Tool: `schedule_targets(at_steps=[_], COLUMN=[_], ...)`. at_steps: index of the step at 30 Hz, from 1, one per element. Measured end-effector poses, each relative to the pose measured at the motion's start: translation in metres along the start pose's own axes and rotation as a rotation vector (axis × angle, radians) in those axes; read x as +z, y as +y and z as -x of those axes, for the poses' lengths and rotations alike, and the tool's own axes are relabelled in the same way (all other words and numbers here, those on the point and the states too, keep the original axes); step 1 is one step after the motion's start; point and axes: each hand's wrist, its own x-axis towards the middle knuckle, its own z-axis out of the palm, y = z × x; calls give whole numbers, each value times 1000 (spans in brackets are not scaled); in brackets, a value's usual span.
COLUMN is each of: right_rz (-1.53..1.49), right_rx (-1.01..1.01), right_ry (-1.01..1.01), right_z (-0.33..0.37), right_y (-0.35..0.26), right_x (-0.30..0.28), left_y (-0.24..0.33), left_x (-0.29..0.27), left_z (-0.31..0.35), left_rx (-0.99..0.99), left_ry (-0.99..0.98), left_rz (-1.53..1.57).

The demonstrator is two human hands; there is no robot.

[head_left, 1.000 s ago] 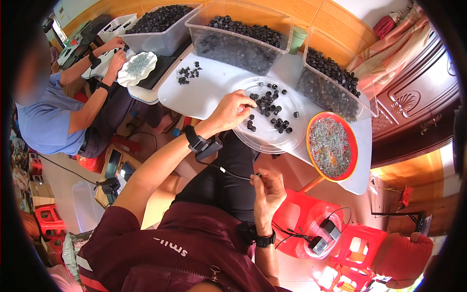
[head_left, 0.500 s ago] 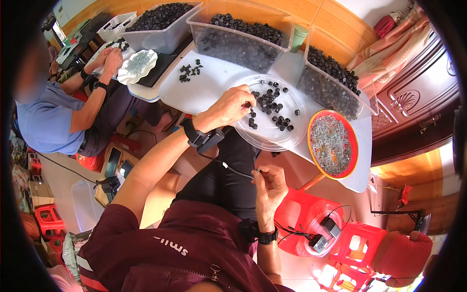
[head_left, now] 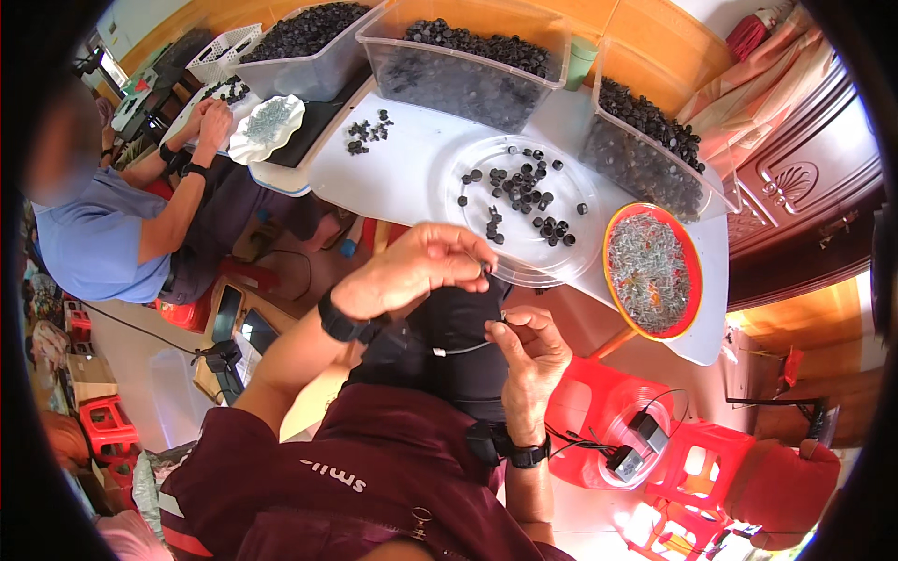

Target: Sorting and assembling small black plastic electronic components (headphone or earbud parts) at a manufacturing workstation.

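My left hand point(head_left: 426, 269) is over my lap, just in front of the clear round tray point(head_left: 456, 220). Its thumb and fingers pinch a small black cap point(head_left: 486, 268). Below it and to the right, my right hand point(head_left: 531, 360) is closed too, thumb against forefinger, around something tiny and dark that I cannot make out. A short gap separates the two sets of fingertips. On the tray lie several loose black caps point(head_left: 524, 187), some on their sides with hollow ends showing.
A red bowl with a yellow rim point(head_left: 699, 280) holds thin silvery pieces. Clear bins point(head_left: 458, 79) of black parts line the table's back. Small black parts point(head_left: 368, 133) lie to the left. A co-worker point(head_left: 103, 234) sits at the left by a white scalloped dish point(head_left: 245, 150). Red stools point(head_left: 702, 458) stand at right.
My left hand has drawn back from the tray toward my right hand, bringing a black cap with it. My right hand has risen slightly and stays closed.
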Motion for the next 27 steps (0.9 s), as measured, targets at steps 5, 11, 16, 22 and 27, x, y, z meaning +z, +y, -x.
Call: schedule_targets(at_steps=[5,11,16,22,27], right_rz=[-54,-87,-84,-123,-122], right_rx=[21,50,8,-12,-18], right_ry=[-49,-31,-53,11,12], right_z=[5,10,12,12,12], right_y=[-12,-2,0,5,5], right_x=[20,32,33,32,30], left_y=[-15,-15,-15,-15,-12], left_x=[1,6,9,13,17], left_z=[33,42,42,41,40], left_rx=[-27,44,52,51,49], left_ry=[27,132,164,185,182], left_rz=[190,145,73,22,1])
